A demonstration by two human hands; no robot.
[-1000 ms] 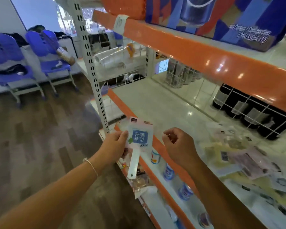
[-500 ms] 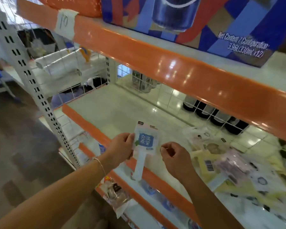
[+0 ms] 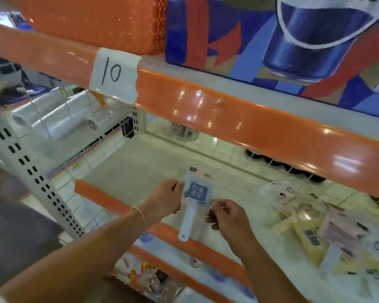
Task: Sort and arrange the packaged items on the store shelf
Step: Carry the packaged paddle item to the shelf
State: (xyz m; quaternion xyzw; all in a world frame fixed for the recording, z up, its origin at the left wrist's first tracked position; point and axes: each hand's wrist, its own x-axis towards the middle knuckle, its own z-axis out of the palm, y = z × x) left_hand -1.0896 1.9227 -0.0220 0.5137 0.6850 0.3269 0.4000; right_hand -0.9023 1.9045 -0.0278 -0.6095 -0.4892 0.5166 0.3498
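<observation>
My left hand (image 3: 165,200) pinches the left edge of a small clear packet (image 3: 196,194) with a blue square label and a white handle hanging below it. I hold it upright over the front of the white shelf (image 3: 140,171). My right hand (image 3: 225,217) pinches the packet's lower right edge with curled fingers. A loose pile of similar packets (image 3: 315,228), yellow, pink and clear, lies on the shelf to the right.
An orange shelf lip with a paper tag marked 10 (image 3: 114,75) runs overhead, carrying a blue drink carton (image 3: 293,40). A perforated white upright (image 3: 26,162) stands at left. Lower shelves hold bottles (image 3: 195,262) and bagged goods (image 3: 149,276). Wire mesh backs the shelf.
My view has swung up and closer to the shelf. Both hands have carried the packet forward over the shelf's front edge, keeping the same grip.
</observation>
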